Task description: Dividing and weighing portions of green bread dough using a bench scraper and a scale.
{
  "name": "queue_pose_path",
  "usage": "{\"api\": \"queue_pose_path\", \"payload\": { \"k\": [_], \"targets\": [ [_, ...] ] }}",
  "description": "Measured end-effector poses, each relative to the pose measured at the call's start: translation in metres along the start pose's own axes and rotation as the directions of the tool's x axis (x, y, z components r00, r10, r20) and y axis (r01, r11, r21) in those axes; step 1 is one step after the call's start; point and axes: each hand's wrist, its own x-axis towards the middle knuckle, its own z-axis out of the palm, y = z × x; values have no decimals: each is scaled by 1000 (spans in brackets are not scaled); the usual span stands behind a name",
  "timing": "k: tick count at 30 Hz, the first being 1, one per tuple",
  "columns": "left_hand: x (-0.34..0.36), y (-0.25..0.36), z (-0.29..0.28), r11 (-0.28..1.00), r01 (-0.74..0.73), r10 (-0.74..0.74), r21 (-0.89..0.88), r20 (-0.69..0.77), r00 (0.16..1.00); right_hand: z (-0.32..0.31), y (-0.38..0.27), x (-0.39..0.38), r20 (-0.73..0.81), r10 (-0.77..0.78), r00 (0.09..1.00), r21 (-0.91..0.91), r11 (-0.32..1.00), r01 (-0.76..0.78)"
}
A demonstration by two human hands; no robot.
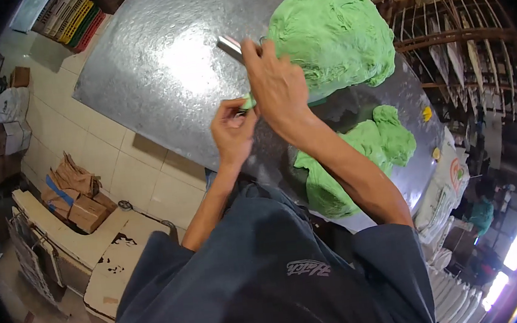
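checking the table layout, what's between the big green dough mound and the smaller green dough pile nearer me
In the head view, a bare strip of the metal table separates the big green dough mound from the smaller green dough pile; the right forearm crosses its near end.

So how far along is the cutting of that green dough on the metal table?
Early, by the look of it. Done: some smaller green pieces lie cut off near the table edge. In hand: the right hand grips a metal scraper beside the big green dough mound, while the left hand pinches a small green bit. Left: most of the mound remains whole.
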Motion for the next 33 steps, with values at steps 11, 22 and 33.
{"api": "queue_pose_path", "payload": {
  "k": [11, 22, 33],
  "targets": [
    [-24, 46, 22, 936, -347, 346, 67, 29, 938, 52, 111, -272, 723, 393, 568, 130, 730, -671],
    [-169, -105, 139, 486, -805, -373, 339, 914, 160, 24, 207, -377, 165, 983, 76, 810, -91, -580],
    [-31, 87, 111, 793, -434, 71, 427, 643, 762, 60, 205, -347, -258, 921, 291, -100, 274, -957]
  ]
}}
